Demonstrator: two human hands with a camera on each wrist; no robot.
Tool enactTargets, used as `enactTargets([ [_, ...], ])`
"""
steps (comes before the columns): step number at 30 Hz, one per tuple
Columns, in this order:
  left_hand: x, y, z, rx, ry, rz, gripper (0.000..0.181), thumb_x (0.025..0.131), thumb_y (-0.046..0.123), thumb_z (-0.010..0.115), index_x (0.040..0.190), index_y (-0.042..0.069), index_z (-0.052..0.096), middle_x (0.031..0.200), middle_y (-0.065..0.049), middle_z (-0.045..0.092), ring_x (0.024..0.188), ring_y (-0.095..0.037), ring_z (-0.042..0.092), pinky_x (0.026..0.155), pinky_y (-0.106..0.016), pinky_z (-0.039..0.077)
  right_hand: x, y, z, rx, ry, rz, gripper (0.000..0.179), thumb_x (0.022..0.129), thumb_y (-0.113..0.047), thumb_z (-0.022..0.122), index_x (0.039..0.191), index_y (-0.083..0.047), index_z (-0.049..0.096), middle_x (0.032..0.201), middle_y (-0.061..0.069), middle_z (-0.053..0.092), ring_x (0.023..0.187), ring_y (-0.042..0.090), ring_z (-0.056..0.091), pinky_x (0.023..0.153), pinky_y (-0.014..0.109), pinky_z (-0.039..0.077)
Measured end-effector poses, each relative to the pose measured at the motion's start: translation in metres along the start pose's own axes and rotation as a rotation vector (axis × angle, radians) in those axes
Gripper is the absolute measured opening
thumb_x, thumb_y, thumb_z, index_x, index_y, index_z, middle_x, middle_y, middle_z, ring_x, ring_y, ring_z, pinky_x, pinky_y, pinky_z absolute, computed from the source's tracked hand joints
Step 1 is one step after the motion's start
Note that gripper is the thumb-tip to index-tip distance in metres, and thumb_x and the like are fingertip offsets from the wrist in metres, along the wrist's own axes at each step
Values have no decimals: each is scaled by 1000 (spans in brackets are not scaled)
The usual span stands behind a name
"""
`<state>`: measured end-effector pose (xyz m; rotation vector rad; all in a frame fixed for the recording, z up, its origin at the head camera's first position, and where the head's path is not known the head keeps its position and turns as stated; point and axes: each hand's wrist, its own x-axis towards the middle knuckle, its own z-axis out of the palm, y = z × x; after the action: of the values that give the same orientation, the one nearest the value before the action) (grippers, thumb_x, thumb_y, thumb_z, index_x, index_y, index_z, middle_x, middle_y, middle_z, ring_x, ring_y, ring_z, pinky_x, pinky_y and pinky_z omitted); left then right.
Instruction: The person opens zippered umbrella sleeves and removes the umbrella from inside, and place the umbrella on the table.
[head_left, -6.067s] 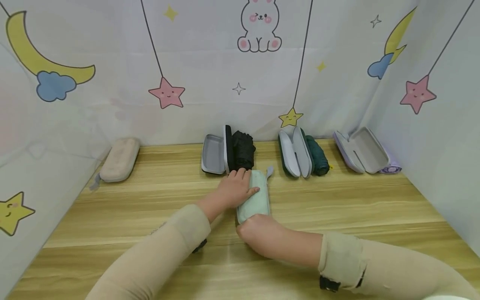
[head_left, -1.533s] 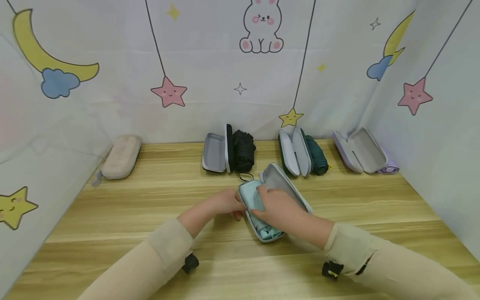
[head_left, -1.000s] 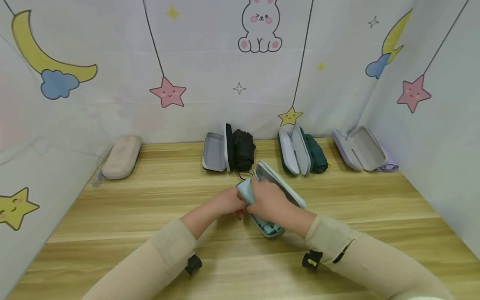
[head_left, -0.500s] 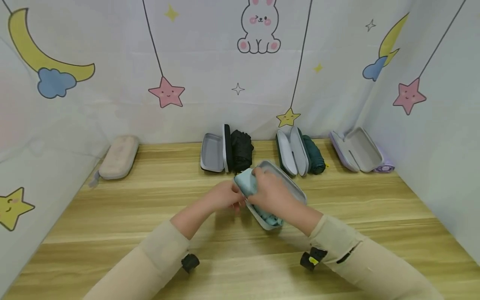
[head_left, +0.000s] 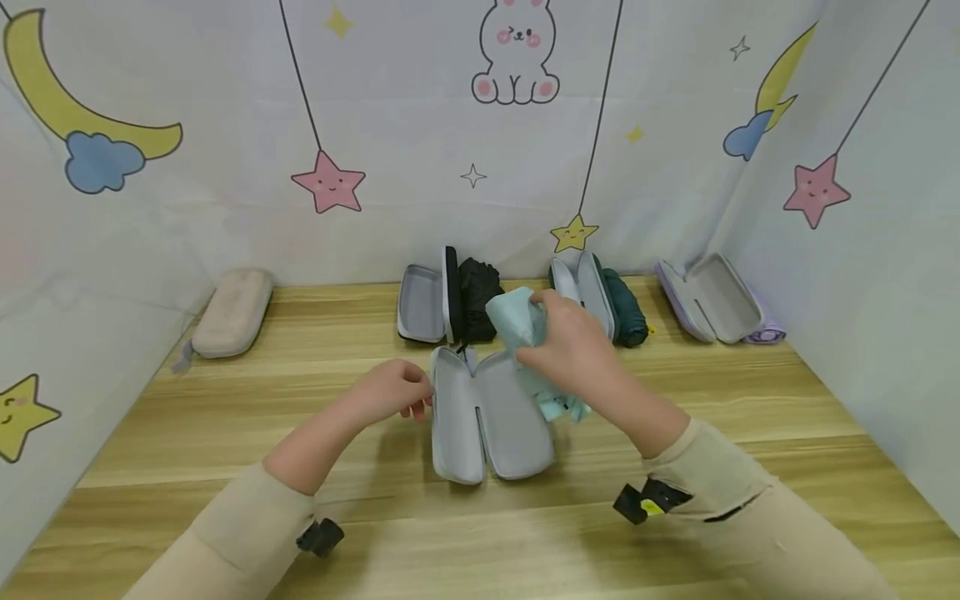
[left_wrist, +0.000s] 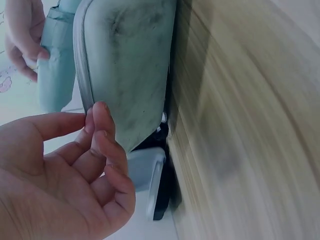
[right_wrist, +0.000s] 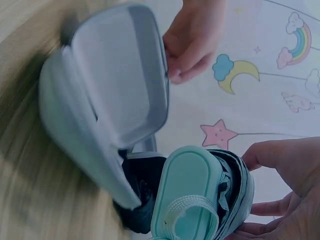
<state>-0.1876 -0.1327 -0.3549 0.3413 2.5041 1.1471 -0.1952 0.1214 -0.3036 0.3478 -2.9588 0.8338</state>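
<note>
A mint compact umbrella (head_left: pixel 516 318), folded up, is lifted over the right side of the open case in the head view. My right hand (head_left: pixel 576 348) grips it between thumb and fingers. Its flat handle end (right_wrist: pixel 186 172) with a white wrist strap (right_wrist: pixel 192 202) faces the right wrist camera. Beneath stands the mint zip case (head_left: pixel 517 412), spread open with both grey-lined halves showing and nothing in them. My left hand (head_left: pixel 393 392) is at the case's left rim, thumb and fingertips pinching the zipper edge (left_wrist: pixel 85 65) in the left wrist view.
Along the back stand an open black case (head_left: pixel 422 304) beside a black umbrella (head_left: pixel 480 292), an open dark green case (head_left: pixel 596 287) beside a green umbrella (head_left: pixel 624 312), and an open lilac case (head_left: pixel 723 296) with a lilac roll (head_left: pixel 767 332). A closed beige case (head_left: pixel 234 312) lies left.
The mint case, closed earlier, is now wide open and turned straighter. My right hand has lifted the umbrella out of it, up and right. My left hand has moved left with the rim.
</note>
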Motion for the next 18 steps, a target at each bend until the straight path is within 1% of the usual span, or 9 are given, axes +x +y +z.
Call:
enactTargets([
  [2, -7, -4, -6, -1, -9, 7, 23, 96, 11, 50, 86, 0, 68, 64, -2, 63, 65, -21, 57, 69, -40, 49, 1, 3, -1, 9, -12, 25, 70, 80, -22, 73, 142, -6, 43, 126, 16, 57, 94, 29, 57, 71, 41, 51],
  [5, -18, -10, -14, -2, -17, 13, 23, 96, 10, 50, 87, -1, 67, 64, -2, 63, 67, -24, 58, 68, -40, 49, 4, 9, 4, 23, -53, 64, 71, 81, -23, 72, 143, -6, 42, 122, 16, 59, 92, 29, 58, 69, 39, 51],
  [7, -25, -13, -21, 5, -12, 9, 24, 97, 10, 49, 87, -1, 67, 64, -2, 63, 68, -26, 58, 67, -40, 49, 5, 14, 10, 23, -80, 85, 71, 81, -23, 73, 143, -5, 41, 120, 15, 60, 90, 28, 58, 68, 38, 51],
  [11, -35, -22, -38, 37, 9, -10, 25, 99, 11, 47, 87, -1, 66, 68, -3, 64, 70, -28, 59, 69, -42, 50, 10, 20, 30, 19, -120, 94, 70, 82, -23, 73, 141, -3, 43, 118, 16, 61, 89, 26, 59, 71, 38, 50],
  [15, -41, -33, -54, 97, 33, -44, 26, 100, 13, 45, 89, -1, 65, 71, -5, 64, 72, -27, 60, 69, -42, 49, 16, 18, 49, 3, -151, 86, 67, 82, -24, 73, 139, -1, 45, 120, 17, 61, 92, 26, 58, 76, 39, 50],
  [18, -42, -38, -61, 176, 46, -90, 27, 100, 15, 45, 92, -1, 64, 73, -6, 65, 74, -26, 59, 68, -41, 49, 22, 14, 59, -15, -163, 74, 66, 82, -24, 73, 137, 0, 47, 118, 17, 61, 92, 26, 58, 76, 38, 50],
])
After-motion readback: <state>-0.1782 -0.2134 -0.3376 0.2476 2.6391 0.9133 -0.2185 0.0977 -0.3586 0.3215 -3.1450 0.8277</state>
